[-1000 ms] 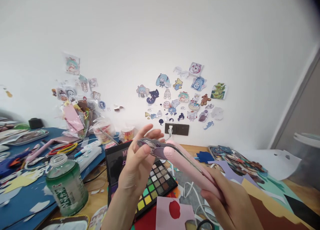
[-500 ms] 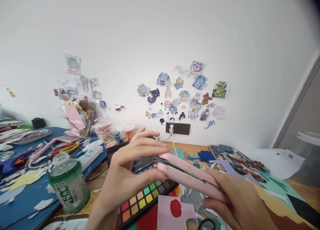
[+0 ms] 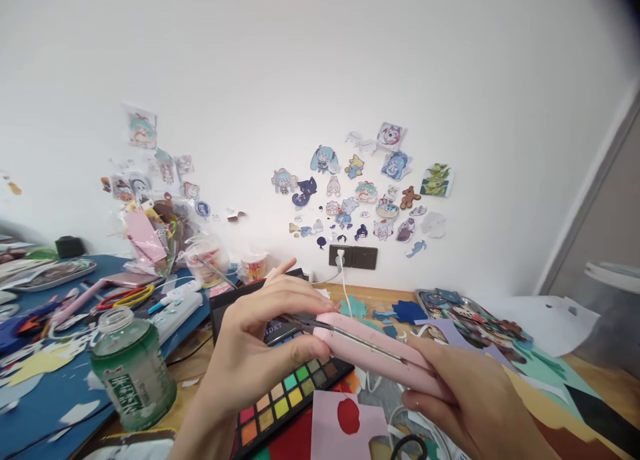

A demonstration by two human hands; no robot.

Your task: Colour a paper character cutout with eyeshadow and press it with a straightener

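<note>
A pink, rounded, flat object in two layers [image 3: 370,357] is held up before me; its exact kind cannot be made out. A narrow dark gap runs along its near side. My left hand [image 3: 270,340] pinches its left end, thumb below and fingers above. A thin dark piece [image 3: 301,322] juts from that end beneath the left fingers. My right hand [image 3: 475,407] grips the right end, thumb along the side and fingers underneath. Below lie an open palette of coloured squares [image 3: 281,407] and pink paper with a red painted shape [image 3: 327,440].
A green-labelled jar [image 3: 133,373] stands at left, near a white power strip [image 3: 177,313]. Paper scraps [image 3: 43,363] litter the blue mat. A tray of cutouts [image 3: 467,313] sits at right. Stickers [image 3: 365,192] cover the wall above a dark socket [image 3: 364,257].
The pink object's two layers have come closer together at the left end. My left fingers have pressed down slightly towards the thumb. The view has shifted a little.
</note>
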